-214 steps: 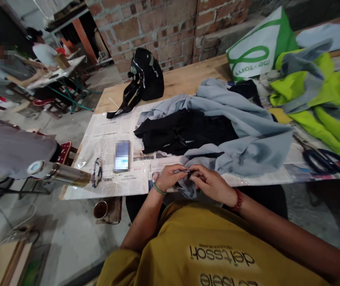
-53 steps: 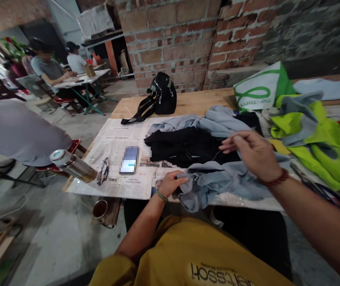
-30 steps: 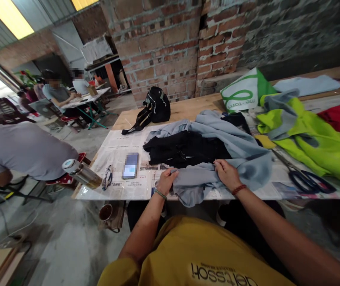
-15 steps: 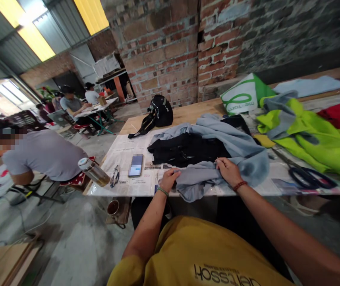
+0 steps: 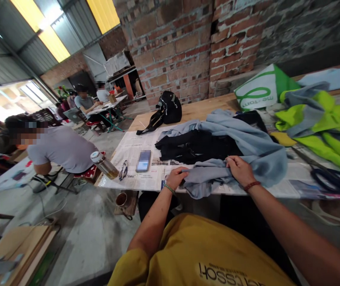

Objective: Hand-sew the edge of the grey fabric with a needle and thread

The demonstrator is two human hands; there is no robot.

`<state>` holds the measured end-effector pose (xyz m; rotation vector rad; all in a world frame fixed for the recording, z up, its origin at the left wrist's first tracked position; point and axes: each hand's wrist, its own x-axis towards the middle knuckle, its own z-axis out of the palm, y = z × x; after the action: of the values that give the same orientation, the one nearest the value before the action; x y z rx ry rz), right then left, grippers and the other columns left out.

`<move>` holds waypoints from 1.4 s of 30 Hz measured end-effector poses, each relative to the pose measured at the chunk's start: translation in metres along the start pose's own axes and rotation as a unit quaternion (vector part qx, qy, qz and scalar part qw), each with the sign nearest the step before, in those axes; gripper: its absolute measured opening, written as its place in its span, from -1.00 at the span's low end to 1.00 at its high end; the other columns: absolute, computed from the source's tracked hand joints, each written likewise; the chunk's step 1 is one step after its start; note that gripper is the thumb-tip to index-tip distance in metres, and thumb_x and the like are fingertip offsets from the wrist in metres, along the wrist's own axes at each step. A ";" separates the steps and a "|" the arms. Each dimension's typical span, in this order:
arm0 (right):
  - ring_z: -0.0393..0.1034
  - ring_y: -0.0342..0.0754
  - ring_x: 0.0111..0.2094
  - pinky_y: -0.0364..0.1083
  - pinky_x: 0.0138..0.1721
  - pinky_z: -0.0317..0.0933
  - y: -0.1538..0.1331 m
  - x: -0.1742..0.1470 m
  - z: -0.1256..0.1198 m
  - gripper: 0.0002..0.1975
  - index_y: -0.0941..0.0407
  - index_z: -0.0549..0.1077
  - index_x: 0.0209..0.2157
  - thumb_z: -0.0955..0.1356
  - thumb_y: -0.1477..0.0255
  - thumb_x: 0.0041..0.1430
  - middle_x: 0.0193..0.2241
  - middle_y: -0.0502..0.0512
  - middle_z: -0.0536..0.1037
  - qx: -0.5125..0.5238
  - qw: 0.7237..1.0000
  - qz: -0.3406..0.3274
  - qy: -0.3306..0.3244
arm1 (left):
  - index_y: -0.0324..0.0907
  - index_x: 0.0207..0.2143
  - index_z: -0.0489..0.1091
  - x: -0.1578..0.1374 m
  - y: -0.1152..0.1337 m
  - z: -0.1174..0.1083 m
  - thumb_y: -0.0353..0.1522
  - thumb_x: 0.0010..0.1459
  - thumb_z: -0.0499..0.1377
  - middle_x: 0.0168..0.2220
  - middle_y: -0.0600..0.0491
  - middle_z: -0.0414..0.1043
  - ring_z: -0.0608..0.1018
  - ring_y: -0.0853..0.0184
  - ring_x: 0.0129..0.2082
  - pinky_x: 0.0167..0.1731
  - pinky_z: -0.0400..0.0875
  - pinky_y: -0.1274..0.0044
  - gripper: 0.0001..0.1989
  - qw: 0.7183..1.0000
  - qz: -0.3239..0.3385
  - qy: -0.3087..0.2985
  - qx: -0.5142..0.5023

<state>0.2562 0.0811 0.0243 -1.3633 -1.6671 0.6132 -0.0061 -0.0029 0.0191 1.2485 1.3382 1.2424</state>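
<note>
Both hands are down on the light blue garment (image 5: 247,143) at the near edge of the table (image 5: 199,109), which is spread with newspaper (image 5: 134,149). The left hand (image 5: 177,178) pinches a fold of the blue cloth between thumb and fingers, right at the table's lip, where a corner of the fabric droops over the edge. The right hand (image 5: 240,169) lies curled on the same fold a little further along, fingertips gathered at the cloth as if nipping something fine; whether a needle or thread sits between them is too small to tell. Judging from that, the hand-work on this hem looks mid-way: the fold is pulled taut between the two hands, and the bulk of the garment lies rumpled behind, draped partly over a black garment (image 5: 196,146). Nothing looks folded up or set aside as finished. The scissors (image 5: 333,179) lie on the table well off to the right, untouched. A phone (image 5: 143,161) and a pair of glasses (image 5: 123,170) rest on the newspaper to the left, a flask (image 5: 104,163) at the corner, a black bag (image 5: 170,112) and a neon-yellow garment (image 5: 327,123) further back. Another person in a grey shirt (image 5: 64,149) sits beside the table, busy elsewhere.
</note>
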 end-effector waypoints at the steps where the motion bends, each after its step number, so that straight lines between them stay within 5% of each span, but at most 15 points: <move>1: 0.30 -0.08 -0.50 -0.11 -0.39 0.15 0.000 0.000 0.000 -0.67 0.10 0.36 -0.53 0.17 0.18 0.10 -0.57 0.04 0.45 -0.003 1.000 -0.001 0.000 | -0.26 -0.35 0.50 0.000 0.001 0.000 -0.34 -0.07 0.21 -0.47 0.10 0.43 0.36 0.45 -0.47 -0.40 0.24 0.59 -0.79 1.000 0.001 -0.008 0.012; 6: 0.32 -0.07 -0.49 -0.10 -0.38 0.18 -0.001 0.001 0.002 -0.67 0.10 0.37 -0.53 0.19 0.17 0.10 -0.57 0.05 0.47 -0.013 1.000 0.000 -0.004 | -0.24 -0.38 0.53 -0.003 0.008 0.001 -0.38 -0.07 0.23 -0.38 0.06 0.46 0.42 0.40 -0.37 -0.30 0.31 0.57 -0.84 0.993 0.015 -0.051 0.105; 13: 0.35 -0.07 -0.46 -0.10 -0.38 0.20 -0.005 0.000 0.006 -0.69 0.11 0.44 -0.45 0.22 0.19 0.07 -0.54 0.04 0.49 -0.006 1.000 0.012 0.008 | -0.23 -0.28 0.50 -0.018 -0.002 0.000 -0.39 0.03 0.17 -0.37 0.06 0.49 0.45 0.40 -0.36 -0.29 0.37 0.56 -0.81 0.998 0.008 0.060 0.037; 19: 0.34 -0.06 -0.51 -0.10 -0.48 0.19 -0.015 0.005 -0.001 -0.66 0.13 0.49 -0.34 0.24 0.18 0.06 -0.51 0.11 0.51 0.021 0.999 0.032 0.014 | -0.23 -0.31 0.51 -0.022 0.000 -0.007 -0.40 0.02 0.18 -0.35 0.05 0.49 0.46 0.39 -0.35 -0.27 0.36 0.56 -0.83 0.995 0.042 0.049 0.080; 25: 0.38 -0.03 -0.33 -0.04 -0.25 0.27 -0.068 0.017 -0.007 -0.70 0.10 0.51 -0.35 0.24 0.23 0.16 -0.38 0.13 0.51 -0.050 0.975 -0.204 0.067 | -0.22 -0.33 0.50 -0.018 -0.006 -0.009 -0.37 0.02 0.18 -0.37 0.05 0.48 0.45 0.39 -0.36 -0.29 0.36 0.56 -0.84 0.993 0.064 0.034 0.090; 31: 0.35 -0.15 -0.54 -0.15 -0.43 0.26 -0.105 0.023 0.041 -0.75 0.09 0.49 -0.27 0.23 0.32 0.18 -0.43 0.05 0.53 0.043 0.975 -0.198 -0.088 | -0.22 -0.33 0.50 -0.016 -0.008 -0.004 -0.36 0.02 0.18 -0.39 0.07 0.47 0.43 0.40 -0.38 -0.33 0.35 0.58 -0.83 0.995 0.051 0.040 0.073; 36: 0.42 -0.10 -0.42 -0.13 -0.33 0.29 -0.088 0.020 0.076 -0.73 0.11 0.52 -0.26 0.21 0.46 0.12 -0.33 0.10 0.56 0.017 0.952 -0.182 -0.245 | -0.21 -0.29 0.50 -0.019 0.003 -0.001 -0.35 0.02 0.19 -0.44 0.10 0.45 0.39 0.43 -0.44 -0.39 0.33 0.60 -0.81 0.994 0.025 0.055 0.096; 42: 0.44 -0.04 -0.27 -0.10 -0.18 0.27 -0.060 0.015 0.071 -0.71 0.12 0.57 -0.30 0.23 0.52 0.08 -0.30 0.13 0.57 -0.054 0.917 -0.213 -0.334 | -0.21 -0.28 0.47 -0.016 0.006 0.004 -0.30 0.02 0.18 -0.52 0.14 0.36 0.32 0.48 -0.53 -0.50 0.25 0.64 -0.78 0.995 0.005 0.033 0.096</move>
<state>0.1644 0.0893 0.0424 -0.8397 -2.4883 0.7827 -0.0006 -0.0189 0.0244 1.3583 1.5288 1.1935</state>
